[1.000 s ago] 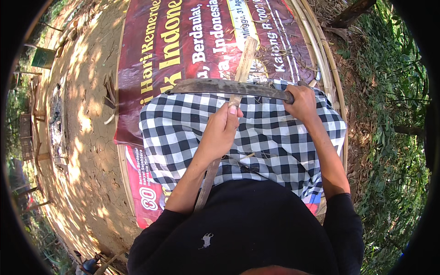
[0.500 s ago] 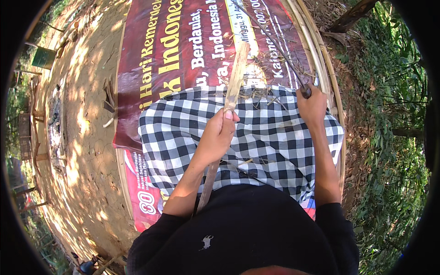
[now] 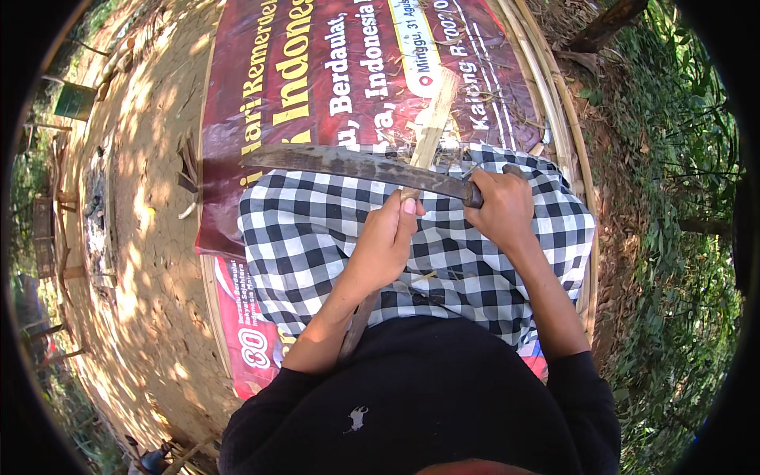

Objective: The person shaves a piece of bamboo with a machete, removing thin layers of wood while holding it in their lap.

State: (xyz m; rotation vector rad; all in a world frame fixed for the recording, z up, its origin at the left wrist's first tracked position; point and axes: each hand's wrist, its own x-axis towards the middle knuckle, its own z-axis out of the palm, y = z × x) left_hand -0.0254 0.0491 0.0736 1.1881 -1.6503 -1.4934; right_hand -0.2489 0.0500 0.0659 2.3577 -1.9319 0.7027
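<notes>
My left hand (image 3: 388,237) is closed around a long flat strip of wood or bamboo (image 3: 434,131), thumb on top. The strip slants from beside my left forearm up and away over the cloth, its far part pale and bare. My right hand (image 3: 504,207) grips the dark handle of a machete (image 3: 356,165). Its long, stained blade lies across the strip just beyond my left hand, pointing left. Under both hands a black-and-white checkered cloth (image 3: 317,237) covers my lap, with some shavings on it.
A dark red printed banner (image 3: 237,103) spreads over the surface ahead, littered with shavings at its right. Bamboo poles (image 3: 558,103) edge the right side. Cracked bare ground (image 3: 150,237) lies left, with a green container (image 3: 77,100). Green plants (image 3: 681,317) grow on the right.
The machete has swung from pointing far ahead to lying crosswise over the strip. My right hand moved left and nearer; the strip's far end tilted right.
</notes>
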